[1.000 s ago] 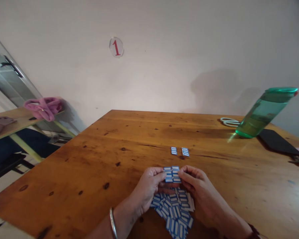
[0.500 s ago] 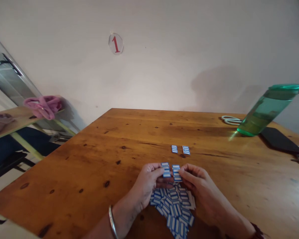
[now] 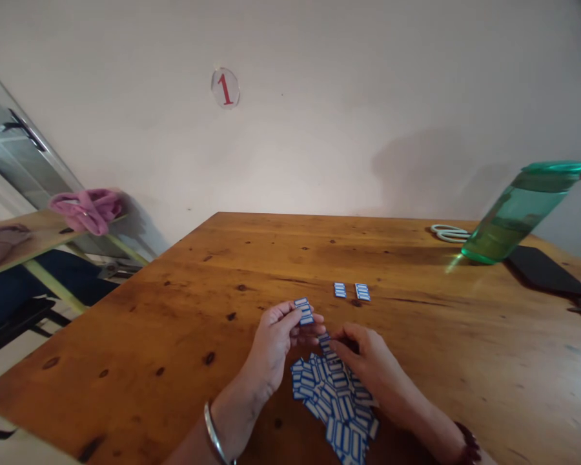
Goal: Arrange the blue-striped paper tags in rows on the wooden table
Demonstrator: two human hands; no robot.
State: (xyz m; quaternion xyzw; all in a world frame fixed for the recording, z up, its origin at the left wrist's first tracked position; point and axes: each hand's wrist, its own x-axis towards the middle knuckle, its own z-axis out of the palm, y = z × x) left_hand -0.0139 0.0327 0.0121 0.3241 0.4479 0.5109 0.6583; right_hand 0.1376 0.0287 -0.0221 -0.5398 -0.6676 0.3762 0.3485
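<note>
Between the thumb and fingers of my left hand (image 3: 270, 345) is a small label card (image 3: 303, 310), white with blue-bordered boxes, raised above the table. My right hand (image 3: 375, 361) pinches a second label card (image 3: 325, 343) just above the upper edge of a loose pile of similar cards (image 3: 336, 407). Part of the pile is hidden beneath the right hand. Farther back, two small stacks of label cards, a left stack (image 3: 339, 290) and a right stack (image 3: 362, 292), lie side by side on the wooden table (image 3: 242, 258).
A green water bottle (image 3: 518, 213) stands at the right, beside a dark flat phone-like object (image 3: 547, 271) and a white looped cable (image 3: 448, 233). To the left, a pink cloth (image 3: 90, 210) lies on another table, where a person's arm (image 3: 2, 244) rests.
My left hand has moved up and left with its card. My right hand has come left and down towards the pile, its card now lower and apart from the left one.
</note>
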